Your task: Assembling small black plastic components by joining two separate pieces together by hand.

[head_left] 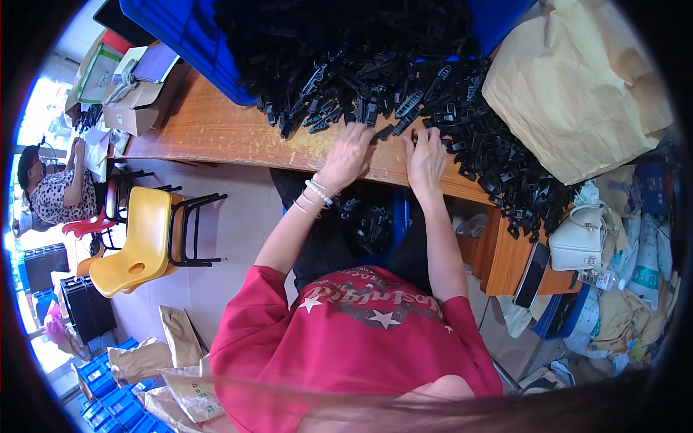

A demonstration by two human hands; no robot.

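Note:
A big heap of small black plastic parts (339,79) spills from a blue bin onto the wooden table. At the heap's near edge, my left hand (346,155) has its fingers bent and drawn together on a dark plastic part. A short black piece (385,133) lies just right of those fingertips. My right hand (427,159) is beside it, thumb and fingers curled inward at the table's near edge; a small dark bit shows between them, too small to make out. More black parts sit in a blue container (401,216) below the table edge, between my legs.
The blue bin (195,54) stands at the back. Brown paper (570,94) covers the right side, near a white handbag (577,238) and a phone (532,274). To the left are a yellow chair (137,249), a cardboard box (137,112) and another seated person (61,180).

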